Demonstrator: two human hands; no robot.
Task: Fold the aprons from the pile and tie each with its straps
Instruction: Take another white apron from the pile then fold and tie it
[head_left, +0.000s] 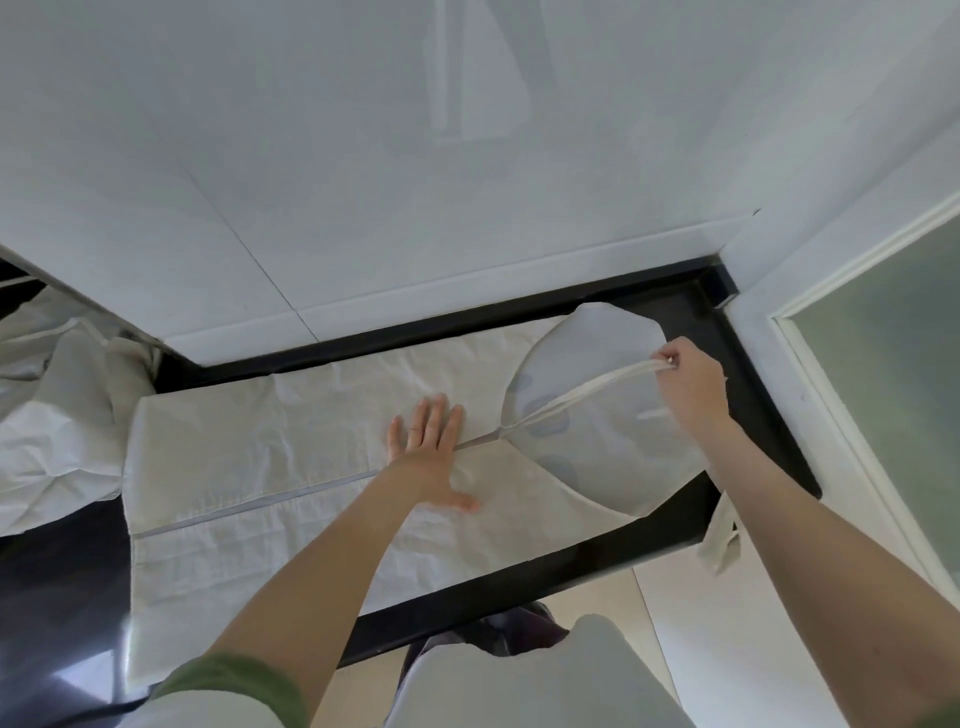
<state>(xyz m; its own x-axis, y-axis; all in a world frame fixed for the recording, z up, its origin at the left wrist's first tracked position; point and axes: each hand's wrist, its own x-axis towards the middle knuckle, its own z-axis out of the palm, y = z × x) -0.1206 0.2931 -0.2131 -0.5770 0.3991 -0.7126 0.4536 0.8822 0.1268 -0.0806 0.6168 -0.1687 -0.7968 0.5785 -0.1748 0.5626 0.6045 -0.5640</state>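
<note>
A white apron (249, 457) lies spread flat along the black counter (571, 566), its sides folded in so two edges meet along a middle seam. Its rounded bib end (613, 447) lies at the right. My left hand (431, 447) presses flat on the apron's middle, fingers spread. My right hand (685, 379) pinches a white strap (587, 389) that runs taut from the seam up across the bib. Another strap (719, 535) hangs over the counter's front right edge.
A crumpled pile of white aprons (57, 410) sits at the left end of the counter. A white tiled wall (415, 208) rises just behind, and a frosted glass door (893, 374) stands at the right. Pale floor shows below.
</note>
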